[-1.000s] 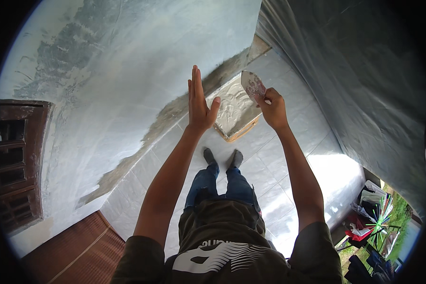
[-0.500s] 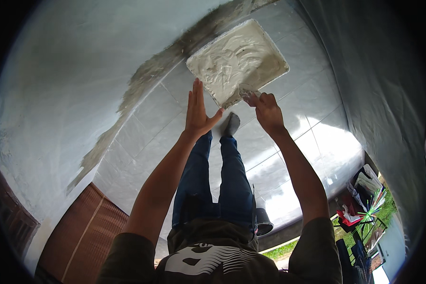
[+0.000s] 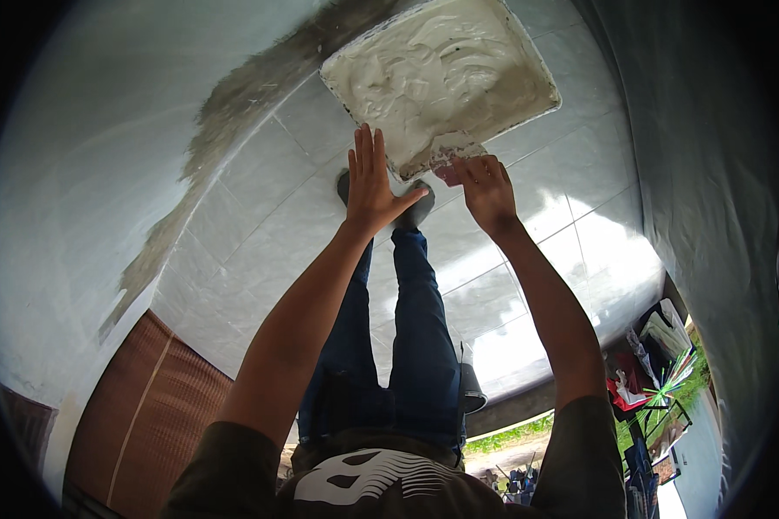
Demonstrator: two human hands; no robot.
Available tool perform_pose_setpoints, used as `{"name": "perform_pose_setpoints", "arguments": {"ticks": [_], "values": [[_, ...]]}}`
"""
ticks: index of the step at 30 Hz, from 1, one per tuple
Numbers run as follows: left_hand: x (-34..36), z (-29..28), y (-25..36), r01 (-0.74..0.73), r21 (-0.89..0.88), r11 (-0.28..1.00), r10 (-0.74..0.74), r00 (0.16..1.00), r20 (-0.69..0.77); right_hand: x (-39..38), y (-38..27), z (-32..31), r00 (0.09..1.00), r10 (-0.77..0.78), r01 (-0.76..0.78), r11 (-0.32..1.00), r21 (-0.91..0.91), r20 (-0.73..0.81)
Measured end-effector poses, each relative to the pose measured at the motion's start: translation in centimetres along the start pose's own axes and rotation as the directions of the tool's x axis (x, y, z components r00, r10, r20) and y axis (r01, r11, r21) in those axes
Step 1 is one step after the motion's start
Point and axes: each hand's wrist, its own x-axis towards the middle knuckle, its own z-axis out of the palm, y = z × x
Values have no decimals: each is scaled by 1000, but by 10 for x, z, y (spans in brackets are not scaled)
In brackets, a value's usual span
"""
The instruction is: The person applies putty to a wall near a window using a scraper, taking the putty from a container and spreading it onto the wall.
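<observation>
A square tray (image 3: 545, 97) filled with creamy off-white paste (image 3: 433, 73) lies ahead of me, its nearest corner between my two hands. My right hand (image 3: 488, 197) pinches a flat putty scraper (image 3: 452, 159), pinkish and smeared with paste, over the tray's near edge. I cannot tell whether the blade touches the paste. My left hand (image 3: 374, 186) is open beside the tray's near left edge, fingers stretched forward and thumb out to the side. It holds nothing. Whether its fingertips touch the tray is unclear.
Grey floor tiles (image 3: 268, 195) lie around my feet. A pale wall (image 3: 104, 173) with a rough grey strip along its base is at left; a grey surface (image 3: 692, 173) rises at right. A dark bucket (image 3: 473, 387) stands by my leg. Brown woven sheeting (image 3: 160, 406) hangs lower left.
The tray looks larger and nearer. My right hand has turned the scraper so more of its face shows. My left hand stays open beside the tray. Both feet now show.
</observation>
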Motion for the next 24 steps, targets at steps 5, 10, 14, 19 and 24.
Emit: {"name": "perform_pose_setpoints", "arguments": {"ticks": [5,10,14,19,24], "values": [[9,12,-6,4,49,999,-5,1000,17,0,-1,6,1000,-6,6,1000,14,21],[10,20,-13,-3,79,997,5,1000,-21,-2,-7,8,999,16,-18,998,56,37],[9,19,-11,-3,72,997,4,1000,-14,-4,-11,2,998,26,-29,999,45,62],[9,19,-12,-7,101,995,8,1000,-7,-6,-19,-8,995,36,-42,997,63,89],[9,21,-12,3,111,994,-2,1000,-13,-11,-23,-19,995,28,-35,997,74,101]]}}
